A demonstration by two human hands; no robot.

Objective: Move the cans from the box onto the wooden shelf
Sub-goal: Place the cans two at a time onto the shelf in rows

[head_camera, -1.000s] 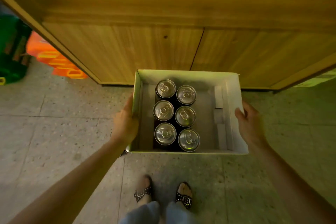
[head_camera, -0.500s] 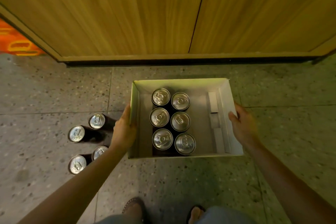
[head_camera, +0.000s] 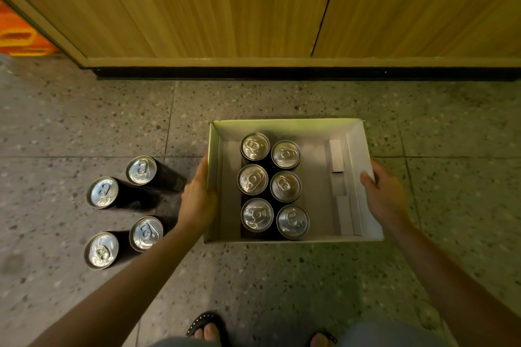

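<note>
An open white cardboard box (head_camera: pixel 363 149) sits low over the speckled floor, a little in front of the wooden cabinet. Several dark cans with silver tops (head_camera: pixel 270 186) stand upright in two columns in its left half. My left hand (head_camera: pixel 197 200) grips the box's left wall. On the opposite side my right hand (head_camera: pixel 384 194) grips the right wall. I cannot tell whether the box rests on the floor. The shelf surface is out of view.
Several more dark cans (head_camera: pixel 124 211) stand upright on the floor just left of the box. The wooden cabinet front (head_camera: pixel 253 3) rises behind. An orange crate (head_camera: pixel 19 34) shows at the far left. My sandalled feet (head_camera: pixel 207 328) are below the box.
The box has come down from cabinet height toward the floor, both hands still on its sides. The view tilted down, bringing the loose cans on the left into sight.
</note>
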